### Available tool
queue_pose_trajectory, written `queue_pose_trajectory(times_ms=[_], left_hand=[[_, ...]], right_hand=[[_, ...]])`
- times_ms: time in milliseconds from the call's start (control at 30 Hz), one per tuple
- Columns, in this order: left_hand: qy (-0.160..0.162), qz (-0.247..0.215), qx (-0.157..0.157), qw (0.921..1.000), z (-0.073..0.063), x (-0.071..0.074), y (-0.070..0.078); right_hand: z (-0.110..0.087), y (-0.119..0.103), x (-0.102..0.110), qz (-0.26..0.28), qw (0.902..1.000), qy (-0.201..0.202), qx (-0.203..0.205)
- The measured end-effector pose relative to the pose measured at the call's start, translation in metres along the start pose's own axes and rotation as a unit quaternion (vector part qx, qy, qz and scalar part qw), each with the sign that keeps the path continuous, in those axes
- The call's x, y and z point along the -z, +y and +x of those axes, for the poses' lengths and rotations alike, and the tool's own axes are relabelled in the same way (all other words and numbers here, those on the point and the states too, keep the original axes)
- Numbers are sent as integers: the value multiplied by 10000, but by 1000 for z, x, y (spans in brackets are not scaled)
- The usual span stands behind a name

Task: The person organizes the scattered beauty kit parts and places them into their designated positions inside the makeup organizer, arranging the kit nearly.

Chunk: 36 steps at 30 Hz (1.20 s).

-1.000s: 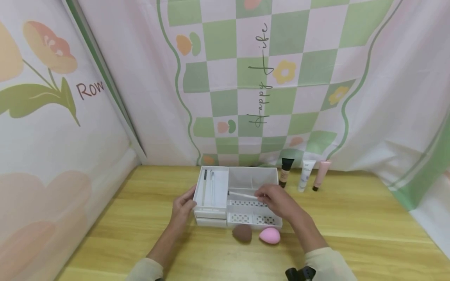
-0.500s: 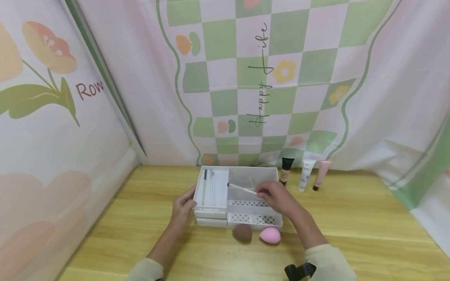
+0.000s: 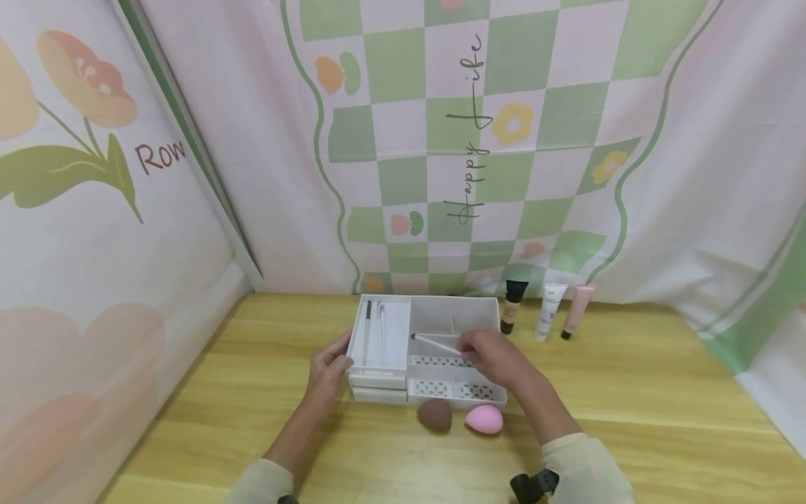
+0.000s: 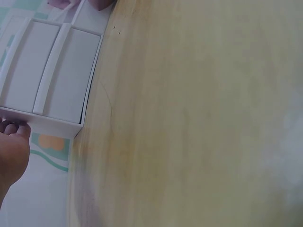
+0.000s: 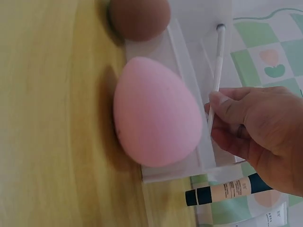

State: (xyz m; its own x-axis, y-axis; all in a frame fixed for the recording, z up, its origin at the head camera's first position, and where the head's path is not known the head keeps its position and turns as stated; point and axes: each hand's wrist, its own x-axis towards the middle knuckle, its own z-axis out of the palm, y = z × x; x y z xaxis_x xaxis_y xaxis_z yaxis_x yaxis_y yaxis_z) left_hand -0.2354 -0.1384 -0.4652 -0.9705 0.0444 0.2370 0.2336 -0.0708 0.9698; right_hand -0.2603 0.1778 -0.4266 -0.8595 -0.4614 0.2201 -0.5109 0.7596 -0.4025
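Note:
A white makeup organizer [image 3: 378, 374] stands on the table, with two small drawers at its front left. My left hand [image 3: 329, 364] rests against its left side wall, thumb near the front corner; in the left wrist view, the left fingertips [image 4: 22, 128] touch the wall. My right hand [image 3: 494, 355] pinches a thin white makeup brush [image 3: 434, 343] near one end, its dark tip pointing left above the right compartments. In the organizer's left tray lie another brush [image 3: 367, 332] with a dark end and a slim pale stick [image 3: 380, 332].
A brown makeup sponge [image 3: 434, 416] and a pink makeup sponge [image 3: 484, 419] sit in front of the organizer. To its right stand a black-capped beige tube [image 3: 513, 308], a white tube [image 3: 550, 312] and a pink tube [image 3: 578, 312]. A patterned curtain [image 3: 403, 129] hangs behind the table.
The brush in my right hand rose and tilted upward at its dark tip, then lowered slightly. My left hand has stayed at the organizer's side.

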Motion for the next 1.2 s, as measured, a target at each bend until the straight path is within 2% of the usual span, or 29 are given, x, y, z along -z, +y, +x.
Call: queue_pose_trajectory(times_ms=[167, 300, 467, 767, 1000, 1200], left_hand=[[-15, 51, 0, 10000, -1, 0, 2], [-86, 37, -1, 10000, 0, 1, 1], [-115, -25, -34, 9999, 0, 1, 0], [-101, 123, -321, 9994, 0, 1, -2], [-80, 56, 37, 9999, -1, 0, 1], [-67, 60, 127, 9999, -1, 0, 2]], right_hand=[[0, 0, -5, -375, 9990, -190, 131], [1, 2, -9, -514, 9981, -191, 296], [3, 4, -11, -486, 9982, -220, 289], [4, 3, -9, -479, 9981, -353, 151], [3, 3, -8, -467, 9981, -319, 228], [3, 4, -8, -399, 9986, -291, 187]])
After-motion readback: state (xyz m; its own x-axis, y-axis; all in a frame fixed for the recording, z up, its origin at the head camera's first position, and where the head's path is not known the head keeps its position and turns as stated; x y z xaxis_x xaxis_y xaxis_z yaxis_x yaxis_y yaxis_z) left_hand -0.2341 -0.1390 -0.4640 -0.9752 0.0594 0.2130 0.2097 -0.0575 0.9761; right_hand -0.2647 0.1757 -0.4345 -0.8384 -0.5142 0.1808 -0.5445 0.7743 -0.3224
